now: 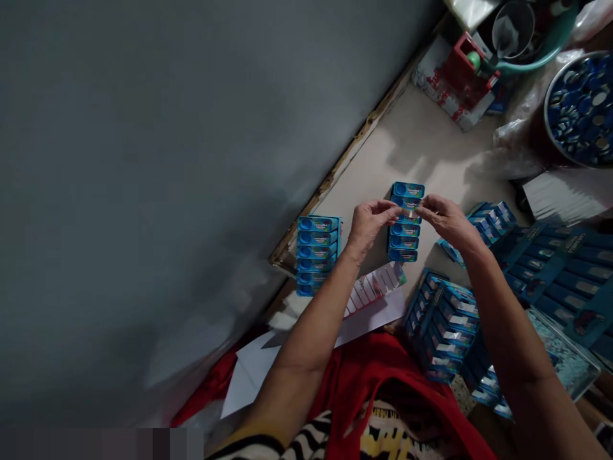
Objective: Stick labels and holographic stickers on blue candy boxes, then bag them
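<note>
My left hand [372, 223] and my right hand [441, 216] meet over a column of small blue printed boxes [403, 243] on the table. Both hands are closed in a pinch, fingertips close together. A small pale strip, perhaps a clear sticker [410, 214], stretches between them just above or against one box; whether it touches is unclear. Below the column lies a sheet of stickers [373, 291] in rows with reddish edges, on white paper, partly behind my left forearm. Another stack of blue boxes [316, 255] stands left of my left hand.
More blue boxes [445, 326] with pale strips are stacked beneath my right forearm, with further rows [569, 268] at the right. A red tape dispenser [467, 70], a teal basin [550, 61] and a pot of blue discs [579, 108] stand upper right. A grey wall [191, 160] borders the table's left edge.
</note>
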`<state>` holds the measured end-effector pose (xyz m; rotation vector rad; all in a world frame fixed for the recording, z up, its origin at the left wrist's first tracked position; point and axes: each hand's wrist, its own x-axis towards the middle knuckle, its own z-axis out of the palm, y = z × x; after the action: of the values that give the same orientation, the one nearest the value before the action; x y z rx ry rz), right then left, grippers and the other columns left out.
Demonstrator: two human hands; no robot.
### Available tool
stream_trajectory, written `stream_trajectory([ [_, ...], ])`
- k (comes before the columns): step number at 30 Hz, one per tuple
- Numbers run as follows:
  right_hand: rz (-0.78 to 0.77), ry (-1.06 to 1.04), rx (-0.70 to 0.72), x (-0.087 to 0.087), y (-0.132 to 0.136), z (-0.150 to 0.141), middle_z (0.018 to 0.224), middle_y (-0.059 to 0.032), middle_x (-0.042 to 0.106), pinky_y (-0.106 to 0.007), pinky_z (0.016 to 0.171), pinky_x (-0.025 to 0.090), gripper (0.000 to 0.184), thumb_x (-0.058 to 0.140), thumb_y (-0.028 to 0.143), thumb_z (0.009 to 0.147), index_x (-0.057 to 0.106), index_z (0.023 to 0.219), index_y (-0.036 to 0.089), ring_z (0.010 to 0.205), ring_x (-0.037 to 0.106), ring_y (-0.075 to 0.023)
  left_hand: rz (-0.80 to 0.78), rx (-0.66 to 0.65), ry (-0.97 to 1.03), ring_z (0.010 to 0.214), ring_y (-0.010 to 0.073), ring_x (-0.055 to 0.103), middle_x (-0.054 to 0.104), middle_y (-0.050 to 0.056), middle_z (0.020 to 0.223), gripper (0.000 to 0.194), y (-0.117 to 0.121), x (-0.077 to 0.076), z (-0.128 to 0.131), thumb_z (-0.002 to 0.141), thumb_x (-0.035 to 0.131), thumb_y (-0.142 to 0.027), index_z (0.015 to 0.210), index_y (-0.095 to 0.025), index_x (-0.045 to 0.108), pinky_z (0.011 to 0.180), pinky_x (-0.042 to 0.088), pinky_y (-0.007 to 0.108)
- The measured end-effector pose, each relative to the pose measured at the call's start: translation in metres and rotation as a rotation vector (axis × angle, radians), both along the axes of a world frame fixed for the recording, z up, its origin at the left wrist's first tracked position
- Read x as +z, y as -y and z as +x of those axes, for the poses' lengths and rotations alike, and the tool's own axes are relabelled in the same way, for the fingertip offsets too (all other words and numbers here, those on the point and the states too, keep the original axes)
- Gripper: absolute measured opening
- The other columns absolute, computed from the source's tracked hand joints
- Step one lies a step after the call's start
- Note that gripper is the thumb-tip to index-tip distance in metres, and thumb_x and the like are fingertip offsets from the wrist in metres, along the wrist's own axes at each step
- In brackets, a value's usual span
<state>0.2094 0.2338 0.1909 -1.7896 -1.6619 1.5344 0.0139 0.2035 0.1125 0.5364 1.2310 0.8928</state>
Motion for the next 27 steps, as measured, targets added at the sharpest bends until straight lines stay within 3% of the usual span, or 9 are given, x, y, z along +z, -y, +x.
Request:
stream_trajectory([
  [2, -0.01, 0.042, -0.039, -0.005, -0.005, -0.003, 0.065, 0.005, 0.046, -0.029, 0.063, 0.028, 0.031, 0.066, 0.049, 0.084, 0.057, 0.072, 0.022, 0.065, 0.038, -0.0124, -0.027, 0.065, -0.039, 0.067, 0.0138, 0.068, 0.075, 0.004, 0.075, 0.053, -0.004, -0.001, 0.001, 0.056, 0.1, -0.055, 0.082, -0.015, 0.078, 0.067, 0.057, 0.026],
  [7, 0.057, 0.32, -0.16, -0.027, -0.028, -0.017, 0.059, 0.0034, 0.047, -0.031, 0.063, 0.028, 0.031, 0.07, 0.045, 0.084, 0.067, 0.069, 0.018, 0.062, 0.044, -0.0141, -0.051, 0.1, -0.073, 0.061, 0.0109, 0.066, 0.074, 0.002, 0.07, 0.04, -0.027, -0.007, -0.005, 0.062, 0.098, -0.042, 0.08, -0.014, 0.075, 0.059, 0.055, 0.022],
  [14, 0.156, 0.63, -0.039, -0.051, -0.051, -0.04, 0.079, -0.0074, 0.069, -0.035, 0.076, 0.039, 0.019, 0.068, 0.034, 0.092, 0.078, 0.084, 0.021, 0.08, 0.059, -0.0235, -0.093, 0.072, -0.235, 0.056, 0.0092, 0.064, 0.069, -0.001, 0.063, 0.02, -0.061, -0.02, -0.01, 0.074, 0.089, -0.022, 0.076, -0.014, 0.071, 0.057, 0.055, 0.019],
  [19, 0.228, 0.728, -0.009, -0.056, -0.045, -0.039, 0.105, -0.0145, 0.075, -0.042, 0.09, 0.043, 0.024, 0.058, 0.032, 0.099, 0.078, 0.094, 0.021, 0.098, 0.061, -0.0291, -0.097, 0.041, -0.237, 0.055, 0.0096, 0.065, 0.07, 0.0, 0.064, 0.019, -0.064, -0.024, -0.007, 0.075, 0.088, -0.02, 0.076, -0.013, 0.071, 0.056, 0.055, 0.02],
  [27, 0.149, 0.734, 0.008, -0.056, -0.044, -0.041, 0.115, -0.0164, 0.075, -0.044, 0.092, 0.04, 0.025, 0.057, 0.033, 0.103, 0.078, 0.1, 0.019, 0.101, 0.062, -0.0297, -0.128, 0.034, -0.275, 0.052, 0.0087, 0.063, 0.067, -0.001, 0.06, 0.019, -0.069, -0.027, -0.005, 0.073, 0.089, -0.019, 0.075, -0.013, 0.07, 0.054, 0.054, 0.018],
])
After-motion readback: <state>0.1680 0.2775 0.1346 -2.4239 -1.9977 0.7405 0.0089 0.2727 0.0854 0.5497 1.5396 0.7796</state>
